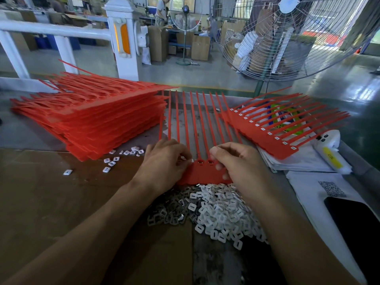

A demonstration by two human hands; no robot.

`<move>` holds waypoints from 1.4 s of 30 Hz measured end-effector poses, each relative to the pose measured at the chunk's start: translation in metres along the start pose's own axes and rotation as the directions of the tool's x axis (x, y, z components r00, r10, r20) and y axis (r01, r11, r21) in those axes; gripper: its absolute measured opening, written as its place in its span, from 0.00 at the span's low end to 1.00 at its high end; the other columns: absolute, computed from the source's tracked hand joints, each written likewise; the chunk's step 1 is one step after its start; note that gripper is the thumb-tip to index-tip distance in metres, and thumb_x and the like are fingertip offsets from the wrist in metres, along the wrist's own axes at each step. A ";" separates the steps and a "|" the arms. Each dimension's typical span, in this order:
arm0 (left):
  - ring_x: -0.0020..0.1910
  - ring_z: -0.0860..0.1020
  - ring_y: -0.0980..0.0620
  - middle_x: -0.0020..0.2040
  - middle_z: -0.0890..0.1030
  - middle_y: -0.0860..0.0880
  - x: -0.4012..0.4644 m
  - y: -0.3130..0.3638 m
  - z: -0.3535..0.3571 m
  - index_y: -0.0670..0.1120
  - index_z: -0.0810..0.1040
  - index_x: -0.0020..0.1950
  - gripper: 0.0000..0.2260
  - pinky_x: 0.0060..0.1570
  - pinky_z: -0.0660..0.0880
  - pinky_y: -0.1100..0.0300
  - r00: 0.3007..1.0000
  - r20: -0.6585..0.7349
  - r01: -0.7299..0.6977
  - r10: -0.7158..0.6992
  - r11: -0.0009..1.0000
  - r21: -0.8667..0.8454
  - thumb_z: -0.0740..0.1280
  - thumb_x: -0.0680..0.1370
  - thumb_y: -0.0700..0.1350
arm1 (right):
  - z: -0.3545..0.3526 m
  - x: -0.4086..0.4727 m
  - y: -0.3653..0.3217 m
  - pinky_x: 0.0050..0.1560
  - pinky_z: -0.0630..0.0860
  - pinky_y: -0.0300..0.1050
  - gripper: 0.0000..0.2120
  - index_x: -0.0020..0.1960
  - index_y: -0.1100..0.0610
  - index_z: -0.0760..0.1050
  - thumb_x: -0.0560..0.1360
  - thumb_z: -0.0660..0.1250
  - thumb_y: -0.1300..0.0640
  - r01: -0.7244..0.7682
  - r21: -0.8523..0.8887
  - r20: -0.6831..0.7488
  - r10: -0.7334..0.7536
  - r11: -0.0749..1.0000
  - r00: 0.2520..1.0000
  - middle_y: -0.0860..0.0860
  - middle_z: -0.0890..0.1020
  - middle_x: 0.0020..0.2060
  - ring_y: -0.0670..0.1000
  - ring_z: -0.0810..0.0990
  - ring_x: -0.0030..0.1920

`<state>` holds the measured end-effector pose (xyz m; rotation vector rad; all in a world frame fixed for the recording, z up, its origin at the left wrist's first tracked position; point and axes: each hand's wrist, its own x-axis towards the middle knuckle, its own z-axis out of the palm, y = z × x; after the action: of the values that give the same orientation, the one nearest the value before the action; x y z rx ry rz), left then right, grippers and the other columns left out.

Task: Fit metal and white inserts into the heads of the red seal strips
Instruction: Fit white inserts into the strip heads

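Behind the worktable (pixel 51 202) I see a factory floor with a big standing fan (pixel 287 38) and a white railing (pixel 61 31).

At the near middle of the table both hands work on one red seal strip sheet (pixel 202 171). The left hand (pixel 164 161) has its fingers curled, and the fingertips pinch something small and pale at the row of heads; it is probably an insert, but it is too small to be sure. The right hand (pixel 236 161) has fingers curled over the right part of the same sheet and holds it down; I cannot tell if it also holds an insert. Between the hands two head openings look not yet filled. My judgement: the fitting step is in progress on this sheet, and the next move needs pressing the insert straight into an open head, then taking a new piece from the pile.

The pile of white inserts (pixel 222 210) lies just near the sheet, with the darker metal inserts (pixel 170 210) on its left, both too many to count. About ten tails rise far from the hands. About nine loose inserts (pixel 115 159) lie left. One tall stack of strips (pixel 92 120) is left, one finished sheet (pixel 273 132) with about twelve white-filled heads is right.
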<state>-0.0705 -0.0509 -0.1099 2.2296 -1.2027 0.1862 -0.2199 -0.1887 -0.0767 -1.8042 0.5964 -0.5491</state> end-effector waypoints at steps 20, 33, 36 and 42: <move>0.56 0.78 0.56 0.57 0.79 0.58 -0.009 0.001 -0.018 0.55 0.83 0.60 0.10 0.56 0.76 0.53 0.989 0.099 -0.111 0.111 0.994 -0.002 0.68 0.81 0.48 | -0.002 -0.005 -0.006 0.40 0.76 0.39 0.06 0.47 0.47 0.83 0.80 0.69 0.49 0.054 -0.103 0.027 -0.052 0.993 0.998 0.44 0.86 0.41 0.39 0.83 0.38; 0.62 0.74 0.54 0.64 0.74 0.57 -0.005 0.012 -0.027 0.58 0.79 0.66 0.21 0.57 0.74 0.56 0.971 0.230 -0.112 0.072 0.979 0.169 0.60 0.80 0.37 | -0.014 0.002 -0.003 0.45 0.80 0.44 0.03 0.46 0.44 0.84 0.78 0.72 0.50 0.136 -0.266 0.186 -0.088 0.954 0.979 0.42 0.85 0.39 0.42 0.83 0.39; 0.62 0.73 0.53 0.62 0.75 0.57 -0.002 0.012 -0.024 0.58 0.80 0.64 0.20 0.56 0.73 0.56 0.972 0.228 -0.087 0.049 0.983 0.159 0.61 0.79 0.37 | -0.022 0.004 -0.003 0.46 0.79 0.42 0.04 0.47 0.44 0.85 0.77 0.74 0.53 0.206 -0.338 0.310 -0.098 0.918 0.946 0.40 0.85 0.39 0.40 0.82 0.40; 0.61 0.73 0.52 0.59 0.76 0.56 0.002 0.014 -0.021 0.56 0.82 0.59 0.19 0.56 0.74 0.52 0.974 0.225 -0.042 0.012 0.991 0.128 0.62 0.77 0.36 | -0.035 0.006 -0.004 0.48 0.81 0.45 0.06 0.48 0.45 0.85 0.75 0.77 0.57 0.251 -0.385 0.526 -0.013 0.888 0.851 0.44 0.86 0.42 0.44 0.84 0.43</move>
<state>-0.0768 -0.0462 -0.0859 2.4005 -1.3753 0.0256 -0.2370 -0.2171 -0.0626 -2.3244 0.2263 0.0061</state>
